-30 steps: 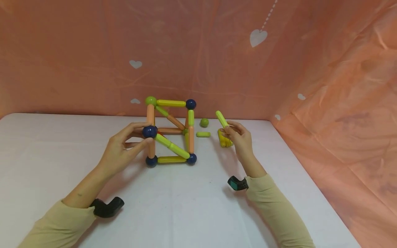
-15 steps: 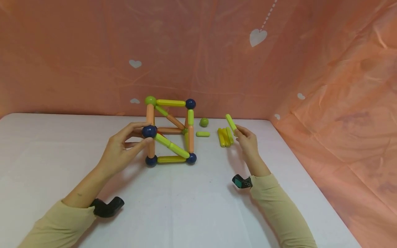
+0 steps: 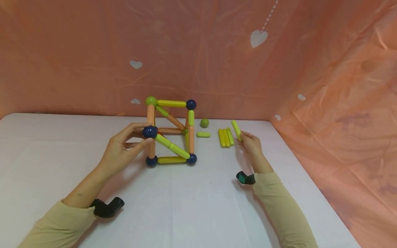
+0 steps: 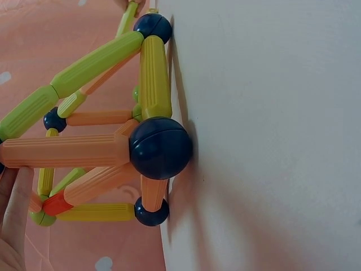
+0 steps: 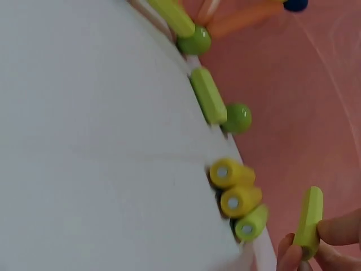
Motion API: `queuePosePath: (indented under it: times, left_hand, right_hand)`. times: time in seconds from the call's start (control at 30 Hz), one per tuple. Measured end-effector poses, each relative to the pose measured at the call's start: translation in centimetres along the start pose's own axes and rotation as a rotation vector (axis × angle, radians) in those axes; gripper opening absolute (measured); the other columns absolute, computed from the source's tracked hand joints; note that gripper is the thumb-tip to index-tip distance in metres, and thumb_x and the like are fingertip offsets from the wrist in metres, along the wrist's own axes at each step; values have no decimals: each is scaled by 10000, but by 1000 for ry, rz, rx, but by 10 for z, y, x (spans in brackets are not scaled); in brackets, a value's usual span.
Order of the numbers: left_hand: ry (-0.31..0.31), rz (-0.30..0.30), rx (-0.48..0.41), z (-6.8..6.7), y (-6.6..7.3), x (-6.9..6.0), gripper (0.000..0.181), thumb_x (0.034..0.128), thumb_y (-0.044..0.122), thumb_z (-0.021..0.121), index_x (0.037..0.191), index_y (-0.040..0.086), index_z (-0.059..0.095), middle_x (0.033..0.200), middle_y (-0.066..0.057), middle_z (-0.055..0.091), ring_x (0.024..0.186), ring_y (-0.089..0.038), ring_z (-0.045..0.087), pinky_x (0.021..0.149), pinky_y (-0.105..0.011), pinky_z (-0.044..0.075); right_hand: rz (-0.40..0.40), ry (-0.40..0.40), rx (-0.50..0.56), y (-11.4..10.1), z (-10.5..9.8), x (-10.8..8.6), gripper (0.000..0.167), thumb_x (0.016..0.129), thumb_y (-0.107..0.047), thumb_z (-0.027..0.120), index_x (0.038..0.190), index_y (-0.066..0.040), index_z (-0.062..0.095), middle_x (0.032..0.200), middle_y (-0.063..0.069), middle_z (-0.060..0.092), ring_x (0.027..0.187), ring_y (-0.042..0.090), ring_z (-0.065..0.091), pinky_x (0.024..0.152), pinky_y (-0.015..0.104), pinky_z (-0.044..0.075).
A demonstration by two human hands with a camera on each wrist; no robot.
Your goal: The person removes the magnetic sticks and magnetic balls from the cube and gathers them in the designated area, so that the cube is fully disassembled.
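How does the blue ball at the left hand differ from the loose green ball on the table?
Colour: the blue ball is dark blue; the loose green ball is green.
Contact: the left hand pinches the blue ball; no hand touches the loose green ball.
Place: the blue ball is a raised corner of the rod frame; the loose green ball rests on the table, outside that frame.
Both are round.

Soft, even light, apparently from above, falls on the white table point(image 3: 186, 213), with blurry-edged shadows beside the left arm point(image 3: 82, 193) and right arm point(image 3: 282, 206). The 2 wrist views are dimmer: the left is fairly crisp, shadow meeting the nearest blue ball point(image 4: 161, 148), while the right is hazy, its yellow sticks point(image 5: 241, 174) blurred, glints dotting the loose green ball point(image 5: 238, 117).
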State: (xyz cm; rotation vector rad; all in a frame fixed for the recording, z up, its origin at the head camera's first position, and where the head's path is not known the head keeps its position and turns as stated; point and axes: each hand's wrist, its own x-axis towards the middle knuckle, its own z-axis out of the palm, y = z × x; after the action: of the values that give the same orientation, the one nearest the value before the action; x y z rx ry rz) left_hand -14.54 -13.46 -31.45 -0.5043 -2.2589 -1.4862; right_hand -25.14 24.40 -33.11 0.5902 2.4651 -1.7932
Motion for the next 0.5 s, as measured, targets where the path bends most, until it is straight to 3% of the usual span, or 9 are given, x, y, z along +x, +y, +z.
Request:
queuePosePath:
  times: [0.2,0.5]
  left_hand:
    - [-1,-2,-4,0,1,0,375,885,82,682,1248,109,595,1037,140,617,952,43,572,733,-113,520]
    - [-7,-18,5,-1,2,0,366,890,102,680,1246,123,595,1063,-33,647,960,42,568,741,-109,517]
  right_hand:
    - [73,-26,87,5,-3,10,453,1002,-199,478,1417,-20,444,1269,103,492,858,72,501,733,135,454]
    - [89,-25,172,9,-3,11,434,994,-139,483,1398,17,452,1356,98,420,918,95,456,735,132,430]
